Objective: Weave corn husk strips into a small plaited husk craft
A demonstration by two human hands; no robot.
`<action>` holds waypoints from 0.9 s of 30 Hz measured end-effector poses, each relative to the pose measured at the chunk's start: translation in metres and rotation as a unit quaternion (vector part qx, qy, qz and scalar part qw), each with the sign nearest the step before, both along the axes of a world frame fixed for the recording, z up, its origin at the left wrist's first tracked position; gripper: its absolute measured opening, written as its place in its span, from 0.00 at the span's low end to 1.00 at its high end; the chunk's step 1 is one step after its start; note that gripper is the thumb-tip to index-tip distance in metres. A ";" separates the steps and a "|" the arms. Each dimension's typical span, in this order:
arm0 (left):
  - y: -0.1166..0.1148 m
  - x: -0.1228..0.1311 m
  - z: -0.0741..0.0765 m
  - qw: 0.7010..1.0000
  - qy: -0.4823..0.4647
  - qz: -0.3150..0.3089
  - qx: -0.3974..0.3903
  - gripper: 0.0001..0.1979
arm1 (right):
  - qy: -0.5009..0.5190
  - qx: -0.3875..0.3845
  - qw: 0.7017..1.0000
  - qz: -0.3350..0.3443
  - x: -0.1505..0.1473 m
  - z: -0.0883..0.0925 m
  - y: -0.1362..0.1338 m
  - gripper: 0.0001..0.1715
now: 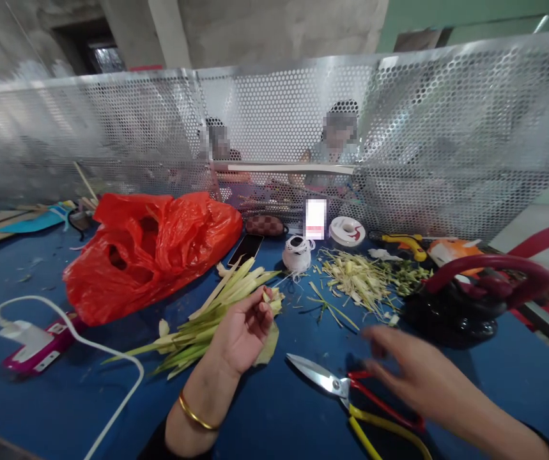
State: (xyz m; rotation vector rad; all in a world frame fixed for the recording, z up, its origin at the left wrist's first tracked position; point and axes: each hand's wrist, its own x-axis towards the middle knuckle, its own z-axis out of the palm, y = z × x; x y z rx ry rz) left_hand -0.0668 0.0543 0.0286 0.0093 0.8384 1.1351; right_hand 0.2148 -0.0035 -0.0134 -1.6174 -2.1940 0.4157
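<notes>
My left hand, palm up with fingers curled, pinches a small pale yellow-green plant piece at its fingertips. Behind and beside that wrist lies a bundle of long, pale green and yellow leaves like corn husks. My right hand, blurred, hovers over the scissors' handles with thumb and fingers apart and nothing visible in them. The scissors lie on the blue table, blades nearly together and pointing left, with one red and one yellow handle. Right of the leaves is a heap of cut trimmings.
A red plastic bag, a phone, a white string roll, a ribbon spool and a lit screen stand behind. A purple power strip trails a white cable. A black bag-like object sits right. People sit beyond the perforated screen.
</notes>
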 end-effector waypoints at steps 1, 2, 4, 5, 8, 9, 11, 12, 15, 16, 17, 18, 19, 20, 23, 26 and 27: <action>0.000 -0.001 0.001 1.000 -0.005 0.009 -0.001 0.07 | -0.023 -0.037 0.998 0.055 0.002 -0.001 -0.016 0.13; 0.000 -0.002 0.002 1.000 -0.011 0.015 0.000 0.07 | -0.040 -0.047 0.994 0.086 0.004 -0.002 -0.029 0.23; 0.001 -0.004 0.003 1.000 -0.023 0.017 0.009 0.08 | -0.060 -0.026 0.992 0.108 0.005 -0.005 -0.048 0.41; 0.001 -0.005 0.003 0.999 -0.027 0.015 0.013 0.09 | -0.066 -0.013 0.992 0.110 0.003 -0.008 -0.052 0.47; 0.002 -0.006 0.003 0.999 -0.021 0.016 0.021 0.09 | -0.075 0.002 0.993 0.096 -0.003 -0.020 -0.055 0.52; 0.003 -0.006 0.003 0.999 -0.015 0.019 0.023 0.09 | -0.078 -0.003 0.993 0.090 -0.005 -0.024 -0.054 0.52; 0.004 -0.006 0.002 0.999 -0.006 0.023 0.025 0.09 | -0.086 -0.016 0.993 0.084 -0.008 -0.030 -0.052 0.51; 0.004 -0.006 0.002 0.999 -0.003 0.025 0.025 0.10 | -0.084 -0.024 0.993 0.081 -0.008 -0.031 -0.052 0.51; 0.005 -0.006 0.002 0.999 0.002 0.029 0.026 0.09 | 0.000 -0.060 0.995 0.079 -0.005 -0.027 -0.050 0.51; 0.005 -0.006 0.002 0.999 0.004 0.032 0.027 0.09 | 0.056 -0.085 0.992 0.077 -0.003 -0.025 -0.048 0.49; 0.004 -0.006 0.002 0.999 0.006 0.036 0.027 0.09 | 0.120 -0.121 0.983 0.073 -0.001 -0.022 -0.046 0.46; 0.004 -0.006 0.002 0.999 0.009 0.040 0.027 0.09 | 0.186 -0.168 0.966 0.062 0.000 -0.020 -0.044 0.43; 0.004 -0.006 0.003 0.999 0.011 0.043 0.028 0.09 | 0.252 -0.217 0.942 0.041 0.000 -0.017 -0.040 0.40; 0.004 -0.006 0.003 0.998 0.012 0.045 0.029 0.09 | 0.315 -0.265 0.911 0.013 -0.002 -0.015 -0.036 0.38; 0.004 -0.005 0.002 0.998 0.015 0.049 0.031 0.08 | 0.477 -0.366 0.797 -0.054 -0.010 -0.004 -0.019 0.35; 0.004 -0.005 0.001 0.998 0.018 0.049 0.033 0.09 | 0.564 -0.421 0.710 -0.014 -0.024 0.009 0.004 0.20; 0.004 -0.005 0.001 0.998 0.019 0.049 0.035 0.09 | 0.576 -0.433 0.693 -0.001 -0.028 0.012 0.012 0.18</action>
